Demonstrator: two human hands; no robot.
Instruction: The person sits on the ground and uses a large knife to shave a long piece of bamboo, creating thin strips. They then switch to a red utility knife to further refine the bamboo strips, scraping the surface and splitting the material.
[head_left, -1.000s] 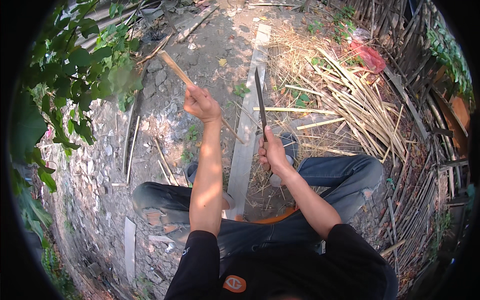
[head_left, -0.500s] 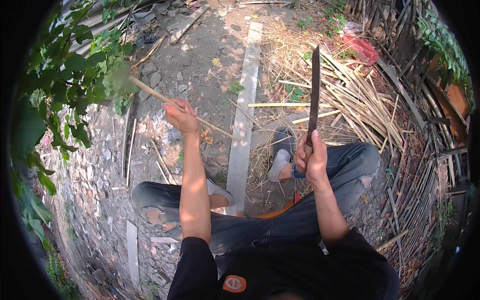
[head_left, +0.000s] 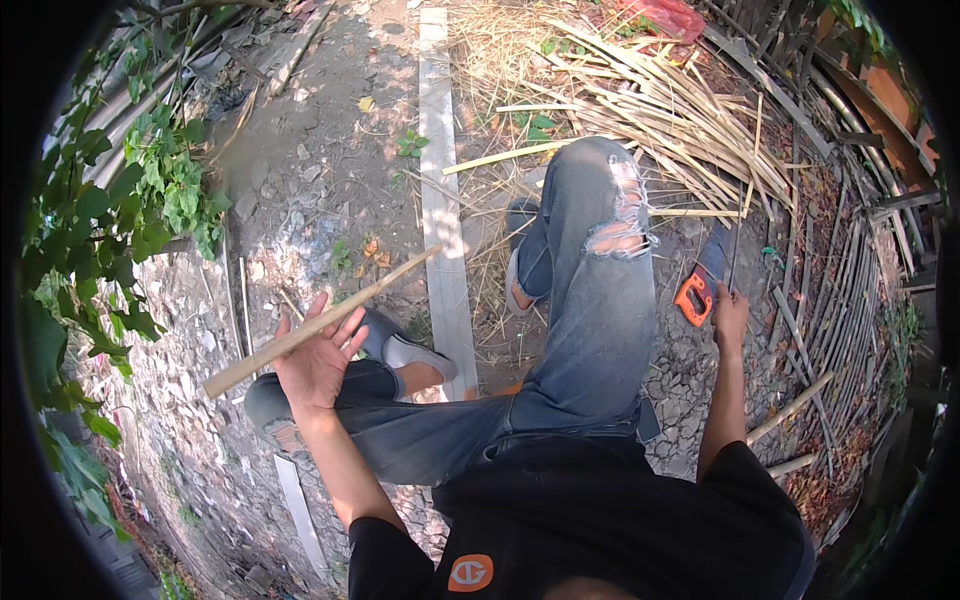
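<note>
Left hand (head_left: 318, 362) had fingers loosely spread under a bamboo stick (head_left: 320, 325), likely light, stiff, splintery, best gripped mid-length; right hand (head_left: 728, 312) fingers clamped on machete (head_left: 735, 255)

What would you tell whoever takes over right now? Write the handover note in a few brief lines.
Left hand: palm open, a bamboo stick lying across it, loosely supported, fingers spread.
Right hand: lowered to the person's right side, closed on the long blade, beside an orange-handled saw on the ground.
Things: a pile of split bamboo strips lies ahead, past the raised knee; a grey plank runs along the ground between the feet.
Done: many strips already split and piled.
Left: the stick in hand looks whole and uncut; the blade is not on it.
</note>
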